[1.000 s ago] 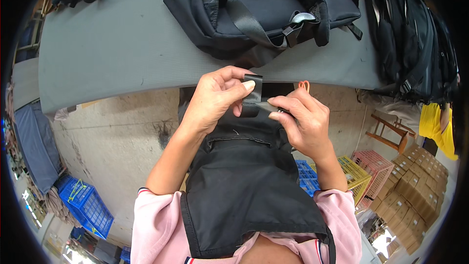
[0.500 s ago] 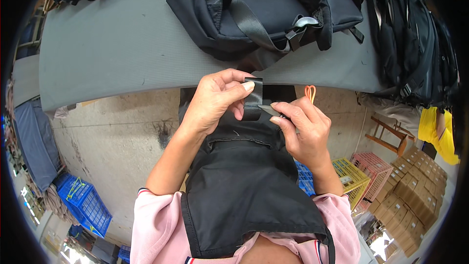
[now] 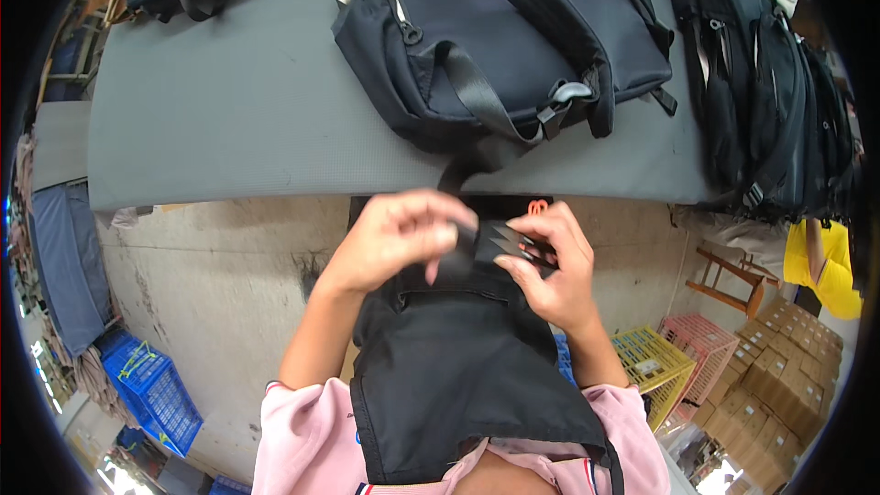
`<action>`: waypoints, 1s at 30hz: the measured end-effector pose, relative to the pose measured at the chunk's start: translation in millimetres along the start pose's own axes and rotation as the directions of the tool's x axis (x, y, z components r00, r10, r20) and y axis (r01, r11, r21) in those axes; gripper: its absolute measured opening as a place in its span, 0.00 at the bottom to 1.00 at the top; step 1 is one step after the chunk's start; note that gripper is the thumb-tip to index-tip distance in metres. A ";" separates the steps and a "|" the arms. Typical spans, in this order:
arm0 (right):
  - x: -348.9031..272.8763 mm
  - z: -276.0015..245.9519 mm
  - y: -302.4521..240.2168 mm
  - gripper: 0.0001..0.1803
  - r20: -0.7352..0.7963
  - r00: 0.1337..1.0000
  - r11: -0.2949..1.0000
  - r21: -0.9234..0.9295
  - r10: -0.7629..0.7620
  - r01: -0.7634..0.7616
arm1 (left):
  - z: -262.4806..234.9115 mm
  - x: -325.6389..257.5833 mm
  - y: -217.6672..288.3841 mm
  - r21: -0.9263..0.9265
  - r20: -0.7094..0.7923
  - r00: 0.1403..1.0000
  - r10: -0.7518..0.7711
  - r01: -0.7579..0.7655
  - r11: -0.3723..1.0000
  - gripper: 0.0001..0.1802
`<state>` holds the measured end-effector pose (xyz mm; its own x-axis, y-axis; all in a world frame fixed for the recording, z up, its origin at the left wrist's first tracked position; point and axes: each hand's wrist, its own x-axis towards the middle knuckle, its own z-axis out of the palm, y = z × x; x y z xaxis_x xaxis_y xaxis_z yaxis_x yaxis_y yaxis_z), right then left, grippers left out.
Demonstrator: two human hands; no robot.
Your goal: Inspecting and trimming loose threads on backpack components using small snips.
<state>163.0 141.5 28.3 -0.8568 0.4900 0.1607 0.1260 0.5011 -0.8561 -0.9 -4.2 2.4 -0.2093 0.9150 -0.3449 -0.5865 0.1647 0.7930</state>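
crossing grey table (image 3: pixel 229 110) edge: black strap (image 3: pixel 469 163); cartons (image 3: pixel 770 357) stacked right.

Soft, bright light is filling the room. White glare is glowing near both bottom corners, and black is ringing the rim. The wide, flat grey table (image 3: pixel 229 110) is bending at its edges. The blue plastic crate (image 3: pixel 154 396) is looking stretched. The bare left hand (image 3: pixel 394 240) is looking smeary; the bare right hand (image 3: pixel 557 261) is looking sharper.

Left hand (image 3: pixel 392 240) blurred — right hand (image 3: pixel 557 266) pinched, thumb bent.
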 end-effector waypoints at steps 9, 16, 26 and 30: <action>5.8 3.9 4.8 0.09 -0.183 0.982 0.982 0.191 0.045 -0.010 | 6.0 -7.4 44.3 0.465 -0.147 0.762 0.631 -0.510 0.724 0.06; 28.8 16.5 -17.3 0.24 -0.103 0.986 0.980 0.130 -0.134 0.147 | -20.1 55.8 87.3 0.925 0.027 0.523 0.852 -0.336 0.177 0.15; 81.5 -19.8 12.8 0.29 -0.205 0.973 0.865 -0.502 -0.106 -0.012 | -37.7 68.7 91.2 0.910 0.298 0.816 0.496 -0.400 0.112 0.11; 85.7 -38.3 15.5 0.22 -0.409 0.906 0.937 -0.346 -0.108 -0.045 | -0.9 74.6 88.6 0.775 0.578 0.723 0.378 -0.632 0.025 0.15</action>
<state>110.7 218.5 47.7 -0.5857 0.6817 0.4384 0.3292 0.6944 -0.6399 -69.2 78.3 46.5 0.0786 0.9369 0.3406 0.7234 -0.2887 0.6271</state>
